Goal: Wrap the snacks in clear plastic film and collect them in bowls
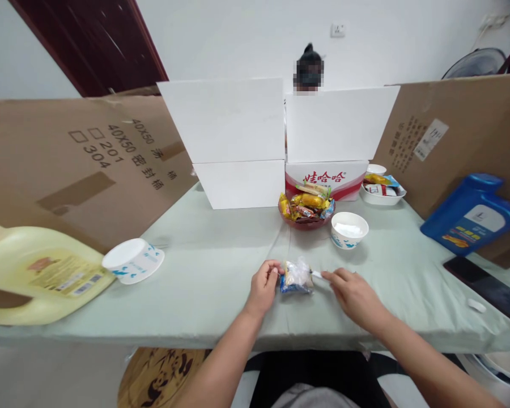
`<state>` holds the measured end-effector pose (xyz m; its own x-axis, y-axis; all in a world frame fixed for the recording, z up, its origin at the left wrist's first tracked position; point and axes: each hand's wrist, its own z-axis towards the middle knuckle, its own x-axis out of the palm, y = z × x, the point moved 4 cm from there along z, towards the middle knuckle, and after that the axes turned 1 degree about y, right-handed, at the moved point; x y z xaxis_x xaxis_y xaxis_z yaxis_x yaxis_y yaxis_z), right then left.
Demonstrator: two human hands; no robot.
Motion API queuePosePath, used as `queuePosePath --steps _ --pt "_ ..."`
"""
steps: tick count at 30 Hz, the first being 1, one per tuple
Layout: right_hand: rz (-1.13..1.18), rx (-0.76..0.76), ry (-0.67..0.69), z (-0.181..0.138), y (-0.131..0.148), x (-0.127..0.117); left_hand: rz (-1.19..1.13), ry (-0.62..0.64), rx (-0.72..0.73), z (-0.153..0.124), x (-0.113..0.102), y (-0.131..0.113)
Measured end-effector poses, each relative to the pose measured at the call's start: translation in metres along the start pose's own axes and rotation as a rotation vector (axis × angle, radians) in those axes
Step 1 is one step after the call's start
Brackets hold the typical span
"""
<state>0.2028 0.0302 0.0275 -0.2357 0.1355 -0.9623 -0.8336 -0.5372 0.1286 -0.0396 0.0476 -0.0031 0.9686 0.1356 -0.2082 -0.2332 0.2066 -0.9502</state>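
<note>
A small clear plastic packet with blue and yellow print [297, 277] lies on the table near its front edge. My left hand [266, 283] grips the packet's left side between thumb and fingers. On the other side, my right hand [352, 294] is closed on a thin white strip-like tool [319, 275], whose tip reaches the packet's right edge. Too little of this tool shows to tell its kind. Past the hands stand a dark red bowl [306, 224] of wrapped snacks and a white paper bowl [349, 238] with something white inside.
An upside-down paper bowl [132, 262] and a large yellow jug [46, 277] stand at left. To the right are a blue bottle [471, 215], a black phone [488, 289] and a white snack tray [382, 198]. White panels [238, 141] and cardboard [463, 130] wall the table; a person sits behind.
</note>
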Motion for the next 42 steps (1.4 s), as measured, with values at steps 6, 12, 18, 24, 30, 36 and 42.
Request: queuePosePath --steps 6,12,18,24,30,36,42 --pt "-0.117 0.256 -0.163 -0.033 -0.070 -0.004 0.215 0.097 0.244 -0.005 0.004 -0.021" --pt "0.362 -0.010 -0.183 0.013 0.014 -0.007 0.381 0.163 0.451 -0.009 0.009 -0.036" --pt "0.492 -0.096 -0.216 0.039 0.033 0.010 0.297 0.112 0.381 -0.009 0.007 -0.029" --pt "0.529 0.273 -0.397 -0.002 -0.029 0.007 0.130 0.058 0.159 -0.008 0.005 -0.012" --pt "0.496 0.314 -0.475 -0.021 -0.034 0.001 0.031 0.184 0.120 -0.014 0.011 -0.012" --pt "0.306 0.064 -0.418 -0.013 -0.016 -0.005 0.072 0.208 0.151 -0.006 0.016 -0.020" --pt "0.231 0.067 -0.462 -0.034 -0.021 -0.020 -0.064 -0.182 -0.107 0.005 -0.038 -0.002"
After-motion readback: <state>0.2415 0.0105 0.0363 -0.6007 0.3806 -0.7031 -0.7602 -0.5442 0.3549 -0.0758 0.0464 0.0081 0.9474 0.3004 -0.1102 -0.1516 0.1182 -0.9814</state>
